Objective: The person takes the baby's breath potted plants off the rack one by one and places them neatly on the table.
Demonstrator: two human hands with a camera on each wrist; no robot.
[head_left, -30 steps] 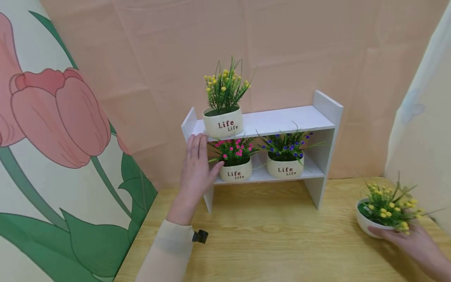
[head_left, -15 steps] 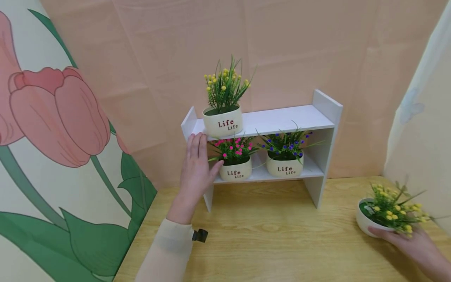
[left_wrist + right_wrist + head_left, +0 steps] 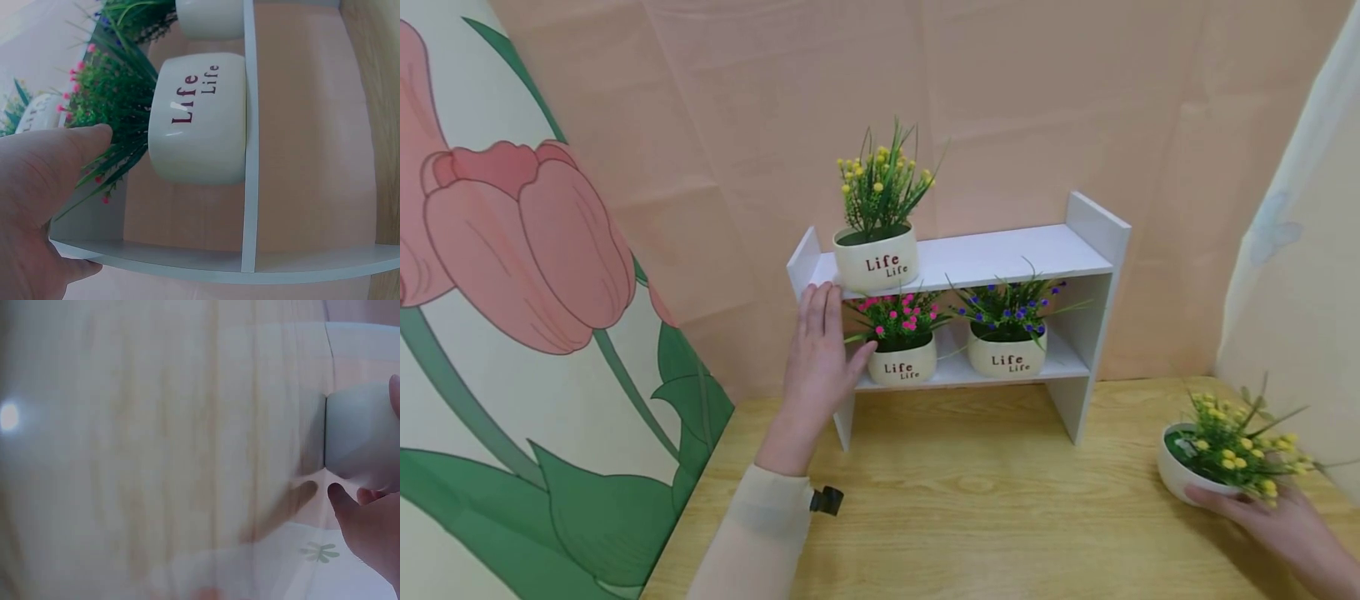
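My left hand (image 3: 816, 367) rests against the left front corner of a white two-tier shelf (image 3: 1011, 252), fingers straight and thumb spread inward. In the left wrist view the thumb lies by the pink-flowered plant, with one finger outside the side panel (image 3: 187, 267). Far to the right, my right hand (image 3: 1288, 521) grips a white pot of yellow flowers (image 3: 1183, 475), thumb along its near side. The right wrist view shows this pot (image 3: 362, 434) with its base meeting the tabletop and fingers around it; its flowers are out of that view.
Another yellow-flowered pot (image 3: 876, 262) stands at the left of the top board. Below it sit a pink-flowered pot (image 3: 902, 367) and a blue-flowered pot (image 3: 1007, 354). The shelf stands on a wooden table (image 3: 970, 500), before a pinkish backdrop (image 3: 1000, 100); a tulip-printed panel (image 3: 527, 242) borders the left.
The yellow flowers in the right hand's pot have swung slightly to the right since a second ago. The left hand and the shelf have stayed in place.
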